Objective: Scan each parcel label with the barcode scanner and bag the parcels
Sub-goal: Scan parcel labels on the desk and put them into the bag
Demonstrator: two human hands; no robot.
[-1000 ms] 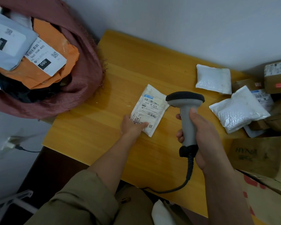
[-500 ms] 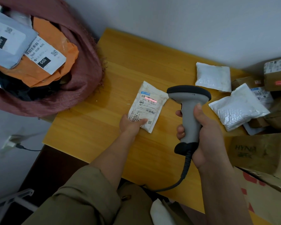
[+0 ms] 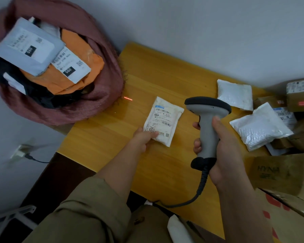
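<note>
White and flat, the small soft plastic parcel with a printed label [image 3: 162,121] lies near the middle of the yellow wooden table [image 3: 165,67]. The left hand [image 3: 142,138] pinches its near corner, thumb on top, and holds it down. Just beside it, the right hand [image 3: 223,155] has its fingers wrapped tight around the handle of the grey barcode scanner with a black top [image 3: 207,120]. A curly black cable [image 3: 200,186] hangs from the scanner toward the near edge. The short red light line [image 3: 128,98] sits on bare wood near the left edge, well apart from the label, so I think this scan could miss. A tilted scanner would cause that. Past the left edge is the big dark red cloth bag [image 3: 102,88], with a grey parcel [image 3: 27,46] and an orange parcel [image 3: 74,74] in it. Two puffy white bags [image 3: 235,93] [image 3: 260,127] and brown cardboard boxes [image 3: 281,171] crowd the right edge. A wide swing of the scanner might knock those off, and the parcel could go into the bag without being read.
</note>
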